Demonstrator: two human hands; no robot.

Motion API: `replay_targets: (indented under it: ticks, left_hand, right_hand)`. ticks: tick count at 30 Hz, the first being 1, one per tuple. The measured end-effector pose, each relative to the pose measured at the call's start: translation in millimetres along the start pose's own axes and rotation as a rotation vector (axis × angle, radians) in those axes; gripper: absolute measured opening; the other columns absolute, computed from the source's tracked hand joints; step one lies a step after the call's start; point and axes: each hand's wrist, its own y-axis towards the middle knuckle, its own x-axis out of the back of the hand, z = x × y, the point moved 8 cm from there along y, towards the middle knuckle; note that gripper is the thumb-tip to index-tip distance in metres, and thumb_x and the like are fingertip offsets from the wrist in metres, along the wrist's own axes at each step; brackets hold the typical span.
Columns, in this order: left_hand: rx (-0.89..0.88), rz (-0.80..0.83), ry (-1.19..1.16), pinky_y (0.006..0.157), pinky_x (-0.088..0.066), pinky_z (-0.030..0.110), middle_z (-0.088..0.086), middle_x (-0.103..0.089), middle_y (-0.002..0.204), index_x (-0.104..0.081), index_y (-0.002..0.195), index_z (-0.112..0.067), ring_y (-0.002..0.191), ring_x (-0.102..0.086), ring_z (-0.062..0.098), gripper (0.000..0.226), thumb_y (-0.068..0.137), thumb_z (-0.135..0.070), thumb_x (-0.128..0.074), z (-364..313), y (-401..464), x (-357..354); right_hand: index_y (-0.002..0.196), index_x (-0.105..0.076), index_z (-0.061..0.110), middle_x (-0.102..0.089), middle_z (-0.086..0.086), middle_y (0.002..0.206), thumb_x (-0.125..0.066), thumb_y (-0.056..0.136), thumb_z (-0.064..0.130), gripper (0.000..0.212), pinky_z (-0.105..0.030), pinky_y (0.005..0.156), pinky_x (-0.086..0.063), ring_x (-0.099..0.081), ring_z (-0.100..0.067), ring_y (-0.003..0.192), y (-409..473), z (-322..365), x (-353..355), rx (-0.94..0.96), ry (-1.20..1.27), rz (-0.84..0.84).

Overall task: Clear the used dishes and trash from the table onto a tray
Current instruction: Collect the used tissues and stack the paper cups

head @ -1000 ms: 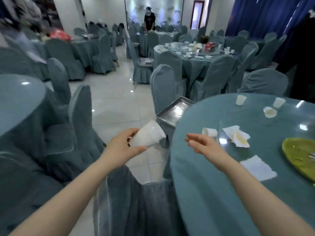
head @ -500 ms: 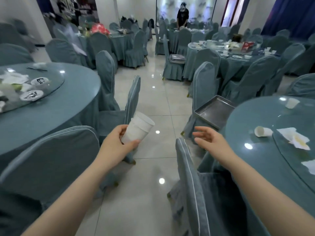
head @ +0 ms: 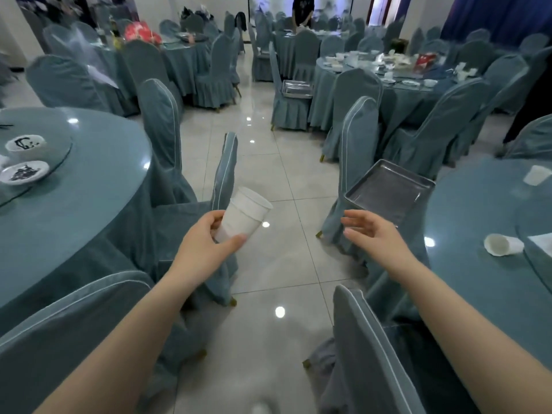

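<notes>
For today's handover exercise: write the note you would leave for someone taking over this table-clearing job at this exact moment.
Left hand grips a stack of white paper cups over the aisle. Right hand is open and holds nothing, near the metal tray.
The tray sits on a chair beside the right table; nothing visible in it.
Done: some cups gathered in the stack.
Left: put the stack on the tray, then collect the tipped cup, the far cup and the napkin.
</notes>
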Motion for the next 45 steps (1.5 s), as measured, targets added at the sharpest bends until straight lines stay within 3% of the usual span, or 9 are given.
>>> replay_targets:
  ticks: [8, 14, 19, 25, 29, 32, 36, 40, 45]
  left_hand:
    - [-0.012, 0.101, -0.046, 0.07, -0.041, 0.014, -0.008, -0.057, 0.117, -0.048, 0.13, -0.024, 0.097, -0.056, 0.005, 0.058, 0.078, -0.034, -0.072, -4, 168, -36]
    - [-0.073, 0.269, -0.09, 0.063, -0.037, 0.011, -0.021, -0.056, 0.102, -0.046, 0.116, -0.035, 0.085, -0.053, -0.008, 0.044, 0.081, -0.035, -0.071, -23, 279, -111]
    - [-0.112, 0.47, -0.202, 0.059, -0.044, 0.008, -0.031, -0.066, 0.084, -0.057, 0.091, -0.042, 0.077, -0.062, -0.011, 0.027, 0.079, -0.024, -0.073, -42, 364, -187]
    - [-0.189, 0.634, -0.264, 0.07, -0.045, 0.02, -0.02, -0.064, 0.1, -0.057, 0.103, -0.036, 0.091, -0.062, 0.002, 0.03, 0.08, -0.024, -0.072, -78, 444, -284]
    - [-0.234, 0.805, -0.257, 0.071, -0.045, 0.02, -0.017, -0.062, 0.105, -0.054, 0.113, -0.032, 0.097, -0.06, 0.004, 0.038, 0.079, -0.029, -0.072, -107, 455, -356]
    - [-0.265, 0.905, -0.236, 0.072, -0.046, 0.022, -0.017, -0.064, 0.106, -0.054, 0.113, -0.034, 0.095, -0.061, 0.004, 0.04, 0.078, -0.03, -0.074, -128, 467, -407]
    - [-0.288, 0.987, -0.202, 0.07, -0.045, 0.021, -0.018, -0.063, 0.104, -0.052, 0.113, -0.034, 0.093, -0.061, 0.004, 0.04, 0.079, -0.028, -0.073, -149, 480, -476]
    - [-0.305, 1.044, -0.151, 0.076, -0.047, 0.025, -0.022, -0.06, 0.098, -0.051, 0.11, -0.036, 0.091, -0.059, 0.001, 0.039, 0.08, -0.026, -0.074, -171, 491, -544]
    - [-0.342, 1.095, -0.097, 0.062, -0.041, 0.015, -0.028, -0.061, 0.089, -0.053, 0.098, -0.045, 0.079, -0.06, -0.008, 0.032, 0.08, -0.028, -0.073, -203, 506, -606]
  right_hand:
    - [0.114, -0.061, 0.031, -0.068, 0.014, 0.109, -0.07, 0.084, 0.018, 0.034, -0.009, 0.077, -0.049, -0.064, 0.004, 0.096, 117, -36, 16, -0.103, 0.017, -0.126]
    - [0.111, -0.059, 0.035, -0.067, 0.015, 0.108, -0.07, 0.084, 0.017, 0.034, -0.018, 0.089, -0.049, -0.064, 0.002, 0.098, 164, -71, 62, -0.199, -0.084, -0.247]
    - [0.11, -0.06, 0.026, -0.069, 0.003, 0.106, -0.069, 0.085, 0.01, 0.031, -0.029, 0.095, -0.049, -0.065, -0.01, 0.097, 186, -102, 118, -0.33, -0.118, -0.509]
    - [0.106, -0.062, 0.021, -0.069, -0.002, 0.1, -0.069, 0.084, 0.008, 0.026, -0.028, 0.09, -0.049, -0.064, -0.011, 0.089, 174, -126, 165, -0.501, -0.094, -0.851]
    - [0.109, -0.064, 0.011, -0.067, -0.002, 0.101, -0.071, 0.083, 0.009, 0.027, -0.017, 0.077, -0.043, -0.06, -0.008, 0.084, 135, -149, 190, -0.656, -0.086, -1.088]
    - [0.116, -0.061, 0.009, -0.066, -0.009, 0.113, -0.072, 0.083, 0.012, 0.036, -0.024, 0.078, -0.042, -0.06, -0.014, 0.089, 106, -177, 218, -0.753, -0.048, -1.274]
    - [0.143, -0.039, 0.018, -0.051, -0.011, 0.136, -0.075, 0.081, 0.03, 0.072, -0.036, 0.09, -0.045, -0.055, -0.024, 0.114, 89, -229, 253, -0.88, 0.008, -1.412]
    - [0.144, -0.034, 0.02, -0.045, -0.007, 0.143, -0.078, 0.075, 0.037, 0.084, -0.043, 0.104, -0.04, -0.046, -0.028, 0.128, 90, -274, 301, -0.948, -0.053, -1.518]
    - [0.15, -0.019, 0.01, -0.03, -0.015, 0.151, -0.079, 0.073, 0.036, 0.101, -0.045, 0.112, -0.028, -0.024, -0.029, 0.141, 85, -317, 345, -1.158, -0.049, -1.708]
